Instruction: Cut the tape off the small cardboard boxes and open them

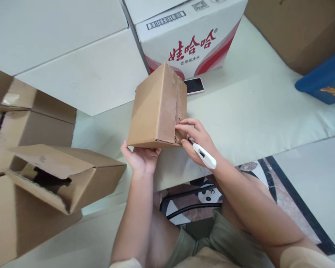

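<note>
- Locate the cardboard box (pixel 146 111): raised and tilted above the pale-covered counter (pixel 248 108), inward of the front edge. Cannot confirm contact with the cover.
- Check the left grip: left hand (pixel 143 160) cupped under the near end of the box, thumb at one side, bearing the load.
- Check the right grip: right hand (pixel 202 136) curled around a white cutter (pixel 205 156), with fingertips at the ragged near end of the taped seam (pixel 178 100). Cannot tell blade position.
- Identify the step, by judgement: opening the seam, apparently by finger at this point.
- For the next move, presumably: support firmly from below, free the loose seam end, direct the cutter away from the left hand.
- Toward the counter's back: note a phone (pixel 195 85), flat, just beside the foot of a white-and-red water carton (pixel 190 48).
- Toward the left end: note an open box (pixel 100 178), mouth facing near-left, beside stacked cardboard boxes (pixel 44 128); behind, a large white box (pixel 86 74).
- Toward the back right corner: note a brown carton (pixel 298 33) and a blue box (pixel 321 82).
- Below the front edge: note a panda print (pixel 208 196) and dark-bordered stone floor (pixel 292 208).
</note>
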The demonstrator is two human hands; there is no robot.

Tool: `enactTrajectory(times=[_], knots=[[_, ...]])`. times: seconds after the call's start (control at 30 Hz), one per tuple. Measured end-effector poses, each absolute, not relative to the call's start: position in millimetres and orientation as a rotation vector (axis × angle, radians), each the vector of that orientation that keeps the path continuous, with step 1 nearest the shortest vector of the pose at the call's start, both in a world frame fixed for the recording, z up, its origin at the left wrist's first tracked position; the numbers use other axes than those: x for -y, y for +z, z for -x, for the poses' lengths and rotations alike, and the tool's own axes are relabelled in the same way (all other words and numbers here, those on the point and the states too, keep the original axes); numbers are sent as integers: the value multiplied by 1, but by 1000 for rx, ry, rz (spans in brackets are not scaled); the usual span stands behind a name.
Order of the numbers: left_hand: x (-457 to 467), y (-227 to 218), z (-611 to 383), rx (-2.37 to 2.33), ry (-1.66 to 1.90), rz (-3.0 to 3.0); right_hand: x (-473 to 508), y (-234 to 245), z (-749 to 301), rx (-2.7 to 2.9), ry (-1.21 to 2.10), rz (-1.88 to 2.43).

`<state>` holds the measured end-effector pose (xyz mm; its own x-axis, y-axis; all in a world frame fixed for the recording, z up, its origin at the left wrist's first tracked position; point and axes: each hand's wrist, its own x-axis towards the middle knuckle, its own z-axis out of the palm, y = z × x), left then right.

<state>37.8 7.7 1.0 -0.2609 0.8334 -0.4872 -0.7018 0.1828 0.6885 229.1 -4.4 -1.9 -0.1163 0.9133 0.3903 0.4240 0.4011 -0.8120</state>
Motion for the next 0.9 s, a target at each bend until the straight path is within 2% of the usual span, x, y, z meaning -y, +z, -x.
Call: enactTrajectory(times=[0.9], knots=[[-9, 2, -38, -1100, 1472, -164, 4, 0, -229, 1673, 688, 1233]])
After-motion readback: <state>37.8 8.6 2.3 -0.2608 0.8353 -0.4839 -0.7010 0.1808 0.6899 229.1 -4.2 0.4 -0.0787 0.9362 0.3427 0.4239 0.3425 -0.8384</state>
